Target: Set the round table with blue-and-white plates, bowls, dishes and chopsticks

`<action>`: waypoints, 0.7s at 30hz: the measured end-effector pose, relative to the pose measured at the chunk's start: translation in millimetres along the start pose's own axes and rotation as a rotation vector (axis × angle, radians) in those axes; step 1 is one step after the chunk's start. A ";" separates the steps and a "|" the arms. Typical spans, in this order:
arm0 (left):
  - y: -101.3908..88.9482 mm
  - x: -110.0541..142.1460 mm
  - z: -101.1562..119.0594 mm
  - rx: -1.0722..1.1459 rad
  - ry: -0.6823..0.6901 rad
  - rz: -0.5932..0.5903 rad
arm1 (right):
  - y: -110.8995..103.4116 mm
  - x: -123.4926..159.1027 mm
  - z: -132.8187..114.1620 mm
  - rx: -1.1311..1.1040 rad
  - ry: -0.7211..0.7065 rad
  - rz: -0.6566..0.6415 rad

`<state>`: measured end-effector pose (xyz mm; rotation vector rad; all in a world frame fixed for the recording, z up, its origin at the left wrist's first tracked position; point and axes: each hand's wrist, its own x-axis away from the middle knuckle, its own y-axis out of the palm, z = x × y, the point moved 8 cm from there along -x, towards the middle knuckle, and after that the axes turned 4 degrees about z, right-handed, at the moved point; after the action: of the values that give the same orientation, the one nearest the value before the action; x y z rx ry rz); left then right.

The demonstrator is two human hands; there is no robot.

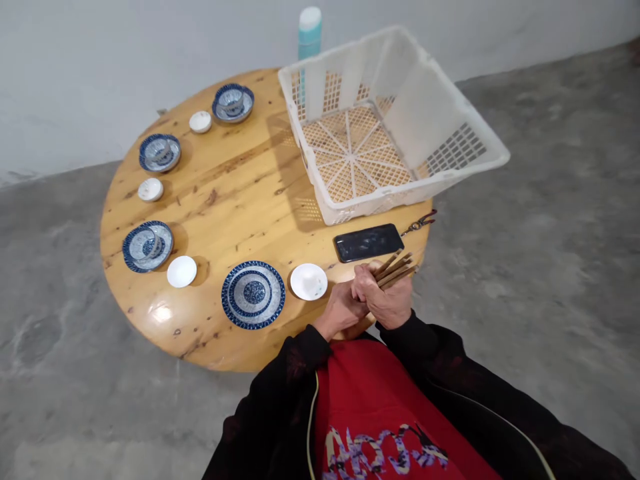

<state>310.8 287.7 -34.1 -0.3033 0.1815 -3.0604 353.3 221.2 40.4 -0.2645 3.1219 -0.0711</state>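
Being clamped in the right hand point(384, 300), a bundle of slim wooden chopsticks point(396, 269) is held over the near edge of the round pine table point(215, 220). The left hand point(341, 309) is pressed against the right; whether it grips too cannot be told. Around the table's rim, three blue-and-white bowls point(160, 152) are set on matching saucers, while a fourth blue-patterned plate point(253, 295) carries no bowl. Small white glazed dishes point(181, 271) lie between them, with no chopsticks beside them. A latticed white plastic basket point(355, 133) stands on the table's far side, and a black smartphone point(369, 243) lies just before it.
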 end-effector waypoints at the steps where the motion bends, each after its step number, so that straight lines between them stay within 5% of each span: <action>1: -5.2 4.3 6.5 0.023 0.004 0.005 | 6.0 -1.4 -8.3 -0.031 0.013 -0.036; 9: -44.1 44.6 11.9 0.220 -0.065 0.197 | 64.4 5.9 -63.5 -0.277 0.056 -0.254; 15: -66.7 60.2 0.2 0.314 -0.039 0.413 | 95.9 16.5 -64.6 -0.315 0.110 -0.295; 21: -75.1 68.8 11.0 0.338 -0.041 0.428 | 102.6 18.8 -61.4 -0.212 0.086 -0.343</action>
<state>242.0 355.9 -0.9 -0.2635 -0.2415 -2.5978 316.9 321.7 97.0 -0.8183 3.1290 0.2545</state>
